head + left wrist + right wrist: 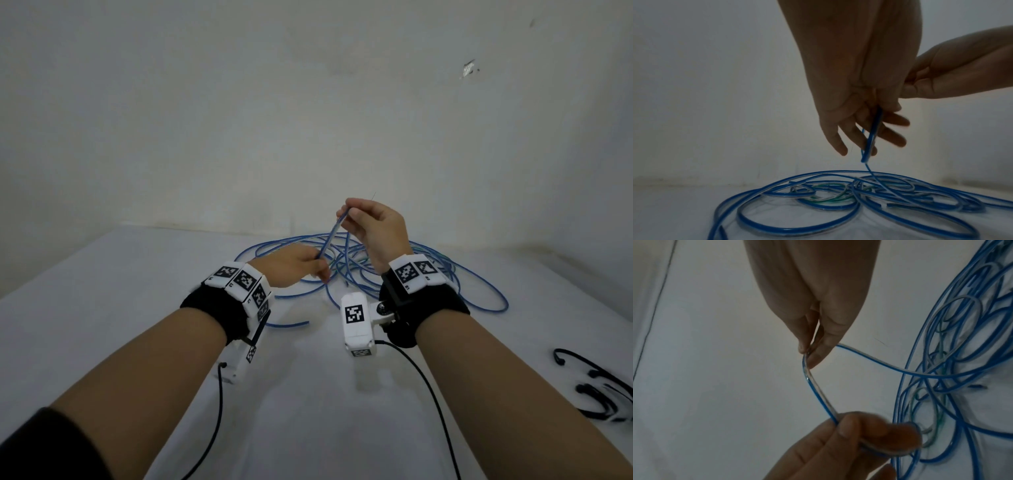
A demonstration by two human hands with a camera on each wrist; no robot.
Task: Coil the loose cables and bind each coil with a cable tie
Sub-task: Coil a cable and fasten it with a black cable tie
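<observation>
A long blue cable (359,270) lies in a loose tangle on the white table (137,308), with a greenish strand among its loops (828,200). My right hand (346,214) is raised above the pile and pinches a bend of the cable between thumb and fingertips (813,356). Below it to the left, my left hand (318,267) holds the same strand between thumb and fingers (844,426). A short taut length (330,236) runs between the two hands. In the left wrist view the cable (872,134) passes down along my left fingers toward the pile. One cut end (301,323) lies near my left wrist.
Black curved ties (596,387) lie at the right edge of the table. A pale wall (308,120) rises right behind the cable pile. Black cords (428,383) trail from the wrist cameras toward me.
</observation>
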